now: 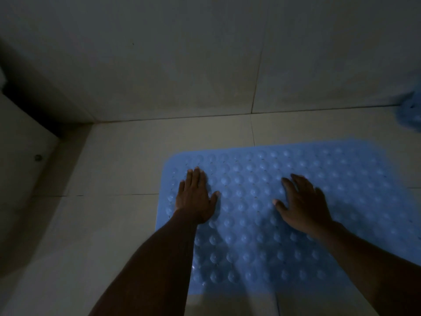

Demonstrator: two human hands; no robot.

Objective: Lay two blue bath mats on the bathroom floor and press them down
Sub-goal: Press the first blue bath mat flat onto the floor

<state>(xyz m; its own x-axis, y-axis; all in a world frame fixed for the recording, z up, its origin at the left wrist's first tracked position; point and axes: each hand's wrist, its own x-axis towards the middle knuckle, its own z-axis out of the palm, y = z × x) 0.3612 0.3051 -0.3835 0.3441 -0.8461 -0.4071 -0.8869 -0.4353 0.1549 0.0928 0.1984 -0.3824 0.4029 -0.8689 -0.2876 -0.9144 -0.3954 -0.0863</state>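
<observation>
A blue bath mat (pixel 250 242) with rows of round bumps lies flat on the pale tiled floor (pixel 109 224), running off the right edge of the view. My left hand (pixel 196 197) rests palm down near the mat's far left corner, fingers spread. My right hand (pixel 303 201) lies flat near the mat's middle, fingers apart. Neither hand holds anything. A second blue mat (pixel 410 112), crumpled and blurred, shows at the right edge against the wall.
A tiled wall (pixel 182 65) rises just beyond the mat. At the left a dark gap and a pale door or panel (pixel 20 142) with a small round fitting (pixel 38 158) border the floor. The room is dim.
</observation>
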